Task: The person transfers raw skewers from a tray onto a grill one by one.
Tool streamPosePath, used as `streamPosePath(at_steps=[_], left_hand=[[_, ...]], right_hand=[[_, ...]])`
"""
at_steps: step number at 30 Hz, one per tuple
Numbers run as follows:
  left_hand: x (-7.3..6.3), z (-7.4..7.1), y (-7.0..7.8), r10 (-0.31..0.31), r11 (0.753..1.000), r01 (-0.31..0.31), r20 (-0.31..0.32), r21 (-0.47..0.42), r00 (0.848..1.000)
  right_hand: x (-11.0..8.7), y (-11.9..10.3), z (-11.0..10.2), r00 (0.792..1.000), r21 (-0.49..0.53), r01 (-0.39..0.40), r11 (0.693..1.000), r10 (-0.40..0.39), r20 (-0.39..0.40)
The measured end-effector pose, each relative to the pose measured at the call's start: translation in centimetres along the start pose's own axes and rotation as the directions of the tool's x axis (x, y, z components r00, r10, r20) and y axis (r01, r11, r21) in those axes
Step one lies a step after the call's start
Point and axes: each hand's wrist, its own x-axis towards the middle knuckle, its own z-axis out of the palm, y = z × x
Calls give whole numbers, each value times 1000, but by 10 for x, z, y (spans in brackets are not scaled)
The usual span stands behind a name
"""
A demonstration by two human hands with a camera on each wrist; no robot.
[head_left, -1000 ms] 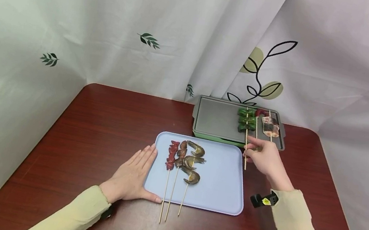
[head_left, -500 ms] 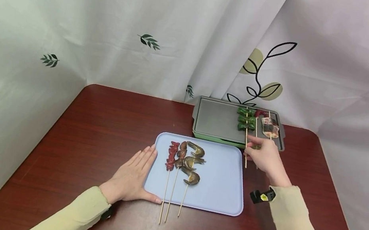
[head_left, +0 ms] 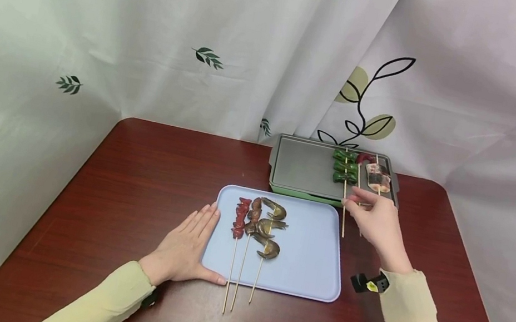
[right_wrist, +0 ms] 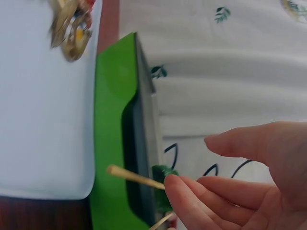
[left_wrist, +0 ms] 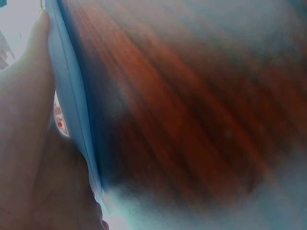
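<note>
In the head view my left hand (head_left: 184,245) lies with straight, spread fingers along the left edge of a pale blue tray (head_left: 310,248); its thumb touches the front rim. Three skewers lie on that tray: red pieces (head_left: 240,217), brown meat chunks (head_left: 254,215) and shrimp-like curled pieces (head_left: 268,248). A green pepper skewer (head_left: 345,168) lies on the grill pan (head_left: 305,165), its stick jutting past the front. My right hand (head_left: 376,216) is beside that stick. In the right wrist view the thumb (right_wrist: 235,141) stands apart from the fingers, and one fingertip is at the stick (right_wrist: 136,178).
A fish-chunk skewer (head_left: 379,179) and a partly hidden dark red piece (head_left: 366,158) lie at the pan's right end. Green shows on the pan's front side (right_wrist: 112,105). White curtains (head_left: 200,16) surround the back and sides of the dark red table (head_left: 146,166).
My right thumb and fingers have parted from the pepper skewer's stick, and the hand has shifted slightly right. The skewer stays on the pan. My left hand has not moved.
</note>
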Motion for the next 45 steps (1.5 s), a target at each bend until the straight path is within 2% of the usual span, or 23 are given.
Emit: streamPosePath(at_steps=[7, 19, 25, 33, 39, 45], left_hand=[[1, 1, 0, -6, 1000, 6, 7, 25, 1000], [0, -3, 1, -3, 1000, 3, 7, 1, 1000], [2, -2, 0, -12, 1000, 11, 29, 14, 1000], [2, -1, -1, -17, 1000, 16, 34, 21, 999], [2, -2, 0, -8, 1000, 8, 23, 8, 1000], [2, -1, 1, -25, 1000, 24, 51, 15, 998]], right_hand=[[-17, -16, -3, 998, 32, 52, 998, -51, -39], [-42, -34, -4, 995, 116, 97, 988, -93, -44], [-51, -37, 0, 996, 164, 94, 982, -92, -20], [-61, -38, 9, 995, 176, 89, 980, -94, 21], [-70, -37, 20, 995, 218, 70, 973, -84, 60], [-77, -31, 35, 991, 218, 39, 975, -66, 117]])
